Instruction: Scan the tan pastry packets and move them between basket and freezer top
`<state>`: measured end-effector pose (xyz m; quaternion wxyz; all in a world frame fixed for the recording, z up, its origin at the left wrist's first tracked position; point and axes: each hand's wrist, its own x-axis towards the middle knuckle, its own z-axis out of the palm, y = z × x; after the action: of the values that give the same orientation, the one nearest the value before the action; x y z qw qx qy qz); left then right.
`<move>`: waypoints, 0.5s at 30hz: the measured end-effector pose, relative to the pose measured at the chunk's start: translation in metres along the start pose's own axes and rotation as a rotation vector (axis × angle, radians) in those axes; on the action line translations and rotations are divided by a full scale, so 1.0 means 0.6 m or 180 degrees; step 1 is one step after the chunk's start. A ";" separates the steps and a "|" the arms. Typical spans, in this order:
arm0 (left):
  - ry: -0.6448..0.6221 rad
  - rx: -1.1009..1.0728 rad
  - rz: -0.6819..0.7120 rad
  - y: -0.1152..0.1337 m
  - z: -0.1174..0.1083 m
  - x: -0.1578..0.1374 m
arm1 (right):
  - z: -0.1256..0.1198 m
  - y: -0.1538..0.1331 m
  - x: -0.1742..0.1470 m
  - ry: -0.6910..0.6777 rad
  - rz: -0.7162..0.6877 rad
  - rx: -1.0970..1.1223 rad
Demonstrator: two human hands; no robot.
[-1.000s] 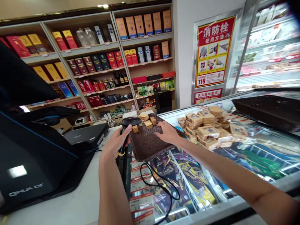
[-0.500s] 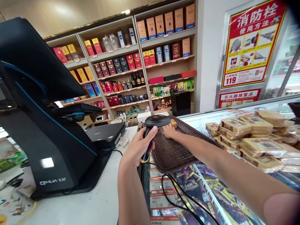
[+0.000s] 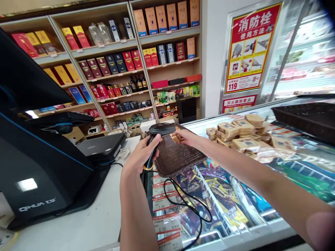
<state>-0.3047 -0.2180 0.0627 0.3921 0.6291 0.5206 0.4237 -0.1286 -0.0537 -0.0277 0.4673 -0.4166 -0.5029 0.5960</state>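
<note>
My left hand (image 3: 145,151) is wrapped round the grip of a black barcode scanner (image 3: 161,129), held over the near left side of a dark brown woven basket (image 3: 178,157). Just to the right of the scanner head, my right hand (image 3: 185,136) has its fingers closed on a small tan packet (image 3: 176,138) above the basket. Part of that packet is hidden by my fingers. The scanner's black cable (image 3: 206,212) loops down over the glass top of the freezer.
Stacks of wrapped tan packets (image 3: 243,134) lie on the freezer top (image 3: 282,167), with another dark basket (image 3: 306,116) behind them. A black checkout terminal (image 3: 44,167) stands on the white counter (image 3: 102,212) to my left. Shelves of boxed goods (image 3: 115,62) line the back wall.
My right hand has drawn back from the basket's far side and lifted the tan packet beside the scanner. My view has turned right, bringing more of the freezer and the second basket in.
</note>
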 end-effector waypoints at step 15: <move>-0.1236 0.0456 0.0124 0.051 0.069 -0.031 | -0.163 0.031 -0.385 0.0682 -0.0388 0.1889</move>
<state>-0.2579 -0.2430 0.0753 0.4311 0.7351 0.4518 0.2639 0.0136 -0.2598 -0.0542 0.6536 -0.2916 -0.2791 0.6402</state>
